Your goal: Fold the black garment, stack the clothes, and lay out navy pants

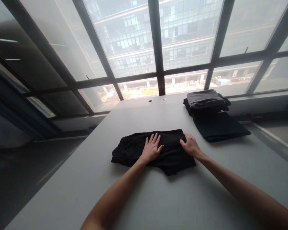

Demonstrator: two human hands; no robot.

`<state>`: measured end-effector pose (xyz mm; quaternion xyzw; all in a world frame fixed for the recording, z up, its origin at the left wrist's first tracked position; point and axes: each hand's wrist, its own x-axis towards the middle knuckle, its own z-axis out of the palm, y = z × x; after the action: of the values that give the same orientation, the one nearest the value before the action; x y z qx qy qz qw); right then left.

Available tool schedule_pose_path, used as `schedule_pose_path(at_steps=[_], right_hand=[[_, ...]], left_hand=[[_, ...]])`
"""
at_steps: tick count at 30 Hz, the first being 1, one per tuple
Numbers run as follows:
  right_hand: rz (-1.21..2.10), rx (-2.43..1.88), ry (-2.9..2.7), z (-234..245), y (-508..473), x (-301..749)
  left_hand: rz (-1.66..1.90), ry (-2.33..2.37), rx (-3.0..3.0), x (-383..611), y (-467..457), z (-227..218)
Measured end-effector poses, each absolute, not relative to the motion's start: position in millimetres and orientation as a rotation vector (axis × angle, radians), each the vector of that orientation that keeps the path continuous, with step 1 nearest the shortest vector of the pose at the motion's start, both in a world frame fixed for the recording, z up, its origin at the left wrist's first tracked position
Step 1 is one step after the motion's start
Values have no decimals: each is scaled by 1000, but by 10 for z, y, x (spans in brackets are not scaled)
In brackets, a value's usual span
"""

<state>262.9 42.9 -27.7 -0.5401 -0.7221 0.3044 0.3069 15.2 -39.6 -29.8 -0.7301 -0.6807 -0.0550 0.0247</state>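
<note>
Black pants (171,150) lie folded on the white table (144,116), with a gathered waistband at the left end and a pointed crotch part jutting toward me. My left hand (151,149) rests flat on the middle of the cloth, fingers spread. At the right edge of the pants is my right hand (191,145). Its thumb lies on top of the cloth near the far right corner, and the other fingers are partly hidden at the edge, pinching the fabric.
A stack of folded clothes stands at the back right: a grey garment (203,99) on dark ones, beside or over a dark navy folded piece (218,126). Large windows (132,38) rise behind the table. A blue curtain (16,102) hangs at the left.
</note>
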Motion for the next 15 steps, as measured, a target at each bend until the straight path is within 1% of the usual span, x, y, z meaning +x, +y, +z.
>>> schedule_pose_path(at_steps=[3,8,12,15], right_hand=[[1266,-1540,-1575,-79,458,2709],[1741,-1548,-1425,111,550,2812],[2018,-1483,-1352,135,528,2829],[2094,-1430,-1308,156,445,2787]], left_hand=[[-159,-2110,-2251,147,-382,-289],[-173,-2121,-2252,168,-389,-276],[-230,-2116,-2201,193,-413,-263],[-282,-2105,-2098,209,-436,-259]])
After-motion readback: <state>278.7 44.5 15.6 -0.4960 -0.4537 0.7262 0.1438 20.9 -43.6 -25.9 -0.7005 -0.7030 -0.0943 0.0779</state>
